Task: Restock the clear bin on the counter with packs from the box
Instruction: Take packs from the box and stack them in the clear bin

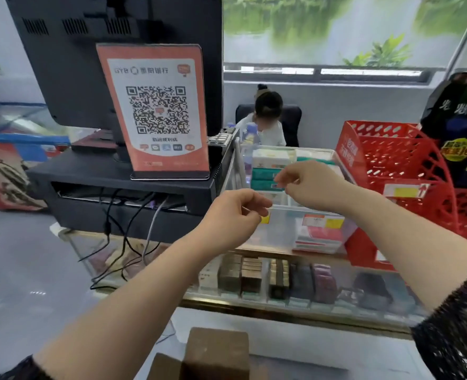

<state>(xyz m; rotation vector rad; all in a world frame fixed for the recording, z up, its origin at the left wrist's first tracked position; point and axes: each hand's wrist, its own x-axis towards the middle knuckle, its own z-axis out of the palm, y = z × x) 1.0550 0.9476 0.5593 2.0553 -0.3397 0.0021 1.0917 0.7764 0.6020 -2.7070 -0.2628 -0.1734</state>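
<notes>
The clear bin (pixel 281 237) stands on the glass counter, right of the till. In its far half are white and green packs (pixel 268 167). Pink and white packs (pixel 320 237) lie in the near right corner. My left hand (pixel 235 215) pinches the bin's near rim at the left corner, beside a yellow label. My right hand (pixel 311 185) hovers over the middle of the bin, its fingertips curled and pinching at the edge of a green pack (pixel 263 185). The brown cardboard box (pixel 215 352) is open at the bottom, below my arms.
A black till (pixel 122 187) with a QR-code stand (pixel 158 111) sits left of the bin, with cables hanging in front. A red perforated rack (pixel 402 160) stands to the right. Under the glass counter (pixel 295 303) are rows of small packs. A person sits behind the counter.
</notes>
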